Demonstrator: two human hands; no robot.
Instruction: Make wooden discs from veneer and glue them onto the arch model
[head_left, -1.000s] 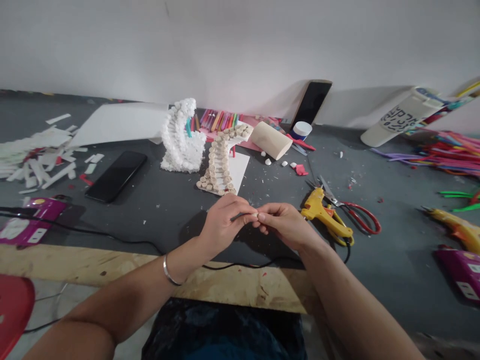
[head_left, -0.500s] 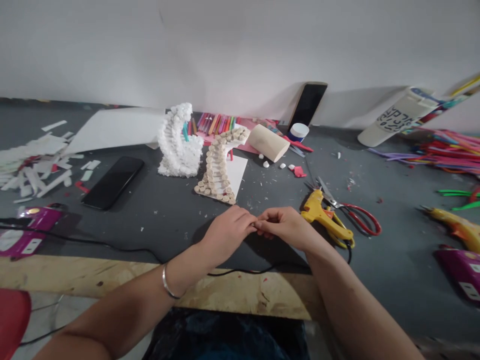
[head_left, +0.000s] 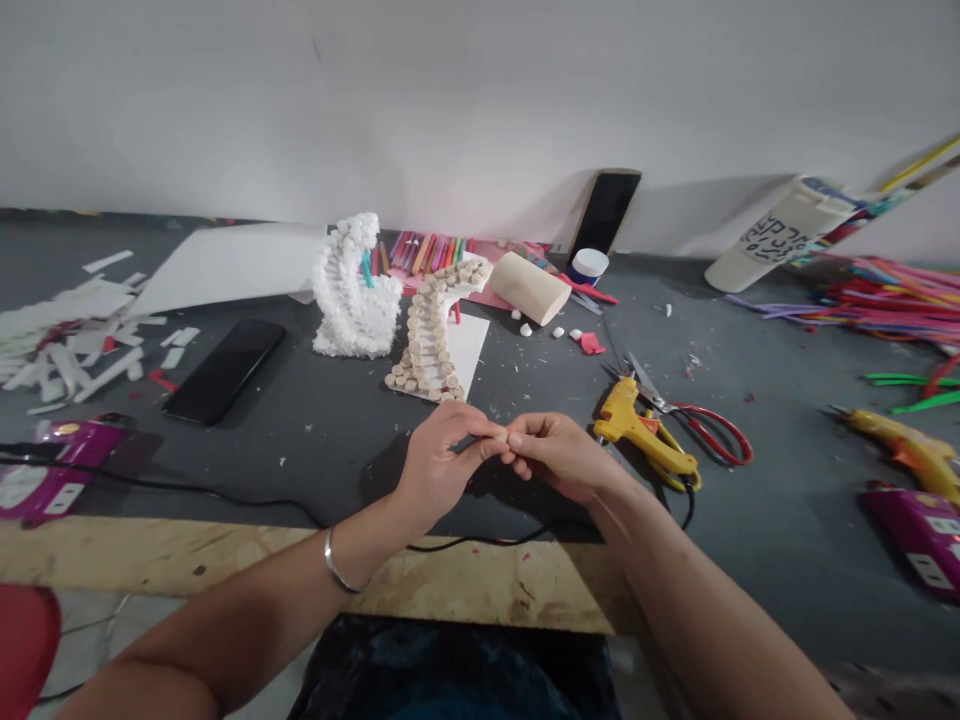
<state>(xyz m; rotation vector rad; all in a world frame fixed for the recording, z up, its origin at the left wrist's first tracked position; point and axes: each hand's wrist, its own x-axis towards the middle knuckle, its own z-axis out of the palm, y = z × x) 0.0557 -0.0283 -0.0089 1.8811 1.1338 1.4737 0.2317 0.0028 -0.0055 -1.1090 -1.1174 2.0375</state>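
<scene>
My left hand [head_left: 441, 462] and my right hand [head_left: 559, 456] meet over the near part of the dark table, fingertips together. Between them they pinch a small pale beige piece [head_left: 501, 436], mostly covered by the fingers. Just beyond stands a curved model faced with beige paper coils [head_left: 429, 335], on a white card base [head_left: 472, 345]. To its left is a similar curved model covered in white crumpled bits [head_left: 352, 305]. A yellow glue gun [head_left: 637, 425] lies right of my right hand, beside red-handled scissors [head_left: 712, 430].
A beige roll [head_left: 529, 288], small white lumps and a white-lidded jar [head_left: 589, 265] lie behind. One black phone [head_left: 225, 370] lies left; another [head_left: 604, 215] leans on the wall. White paper strips [head_left: 67, 350] are heaped far left. A cable [head_left: 225, 490] runs along the near edge.
My left hand has turned and its fingers have shifted, so the pale piece now shows between the fingertips. Both hands stay together. The whole view has shifted slightly.
</scene>
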